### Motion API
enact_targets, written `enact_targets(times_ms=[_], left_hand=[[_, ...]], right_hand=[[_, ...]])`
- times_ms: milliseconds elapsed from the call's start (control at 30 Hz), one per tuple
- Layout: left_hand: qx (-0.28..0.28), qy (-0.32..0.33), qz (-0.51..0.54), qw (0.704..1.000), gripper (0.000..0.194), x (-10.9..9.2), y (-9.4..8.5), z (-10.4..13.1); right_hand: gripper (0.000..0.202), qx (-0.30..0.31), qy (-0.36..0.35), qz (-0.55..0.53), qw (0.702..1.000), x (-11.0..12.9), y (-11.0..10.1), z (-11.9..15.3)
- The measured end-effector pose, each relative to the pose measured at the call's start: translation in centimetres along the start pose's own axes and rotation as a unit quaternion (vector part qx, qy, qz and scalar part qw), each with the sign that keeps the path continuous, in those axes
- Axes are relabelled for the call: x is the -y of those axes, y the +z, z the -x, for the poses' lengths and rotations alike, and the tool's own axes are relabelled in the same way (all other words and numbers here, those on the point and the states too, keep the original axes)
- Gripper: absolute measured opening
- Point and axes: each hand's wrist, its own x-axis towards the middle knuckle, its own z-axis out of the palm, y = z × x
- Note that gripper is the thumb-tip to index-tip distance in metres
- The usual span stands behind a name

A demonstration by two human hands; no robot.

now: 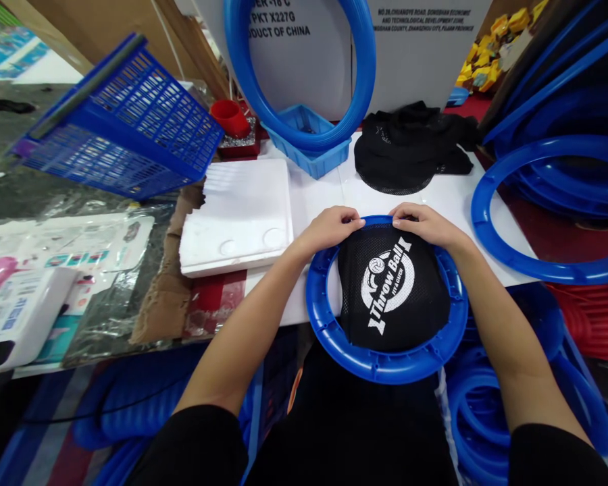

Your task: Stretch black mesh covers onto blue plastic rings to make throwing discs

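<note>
A black sleeve (197,439) nearest, lower left; the left hand (332,228) has its grip pinched on the mesh (420,297) atop the ring (380,370), right of frame centre; the right hand (425,224) pinches likewise. Ring looks light, stiff, slick: take the rim; soft mesh, its edge.

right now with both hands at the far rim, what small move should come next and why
Probably keep the right hand at the far rim, and slide the left hand along the blue ring to draw the black mesh outward: a gap shows between mesh and ring on the left side.
</note>
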Motion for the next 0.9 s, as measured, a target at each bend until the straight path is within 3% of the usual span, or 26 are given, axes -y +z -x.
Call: enact_targets(times_ms=[167,300,600,900], left_hand=[[-0.006,-0.012,-0.008,1.0,0.029,-0.2,0.2,-0.1],[-0.047,0.001,-0.017,0.999,0.026,-0.9,0.9,0.0],[-0.064,-0.035,-0.043,0.996,0.024,-1.8,1.3,-0.8],[-0.041,-0.025,0.018,0.999,0.029,-0.9,1.0,-1.0]], right_hand=[[0.028,0.049,-0.03,0.068,0.996,0.5,-0.7,-0.9],[0.034,0.076,-0.018,0.072,0.994,0.8,-1.6,-1.4],[0.028,-0.003,-0.023,0.064,0.998,0.1,-0.3,-0.6],[0.024,-0.017,-0.034,0.091,0.995,0.1,0.3,-0.9]])
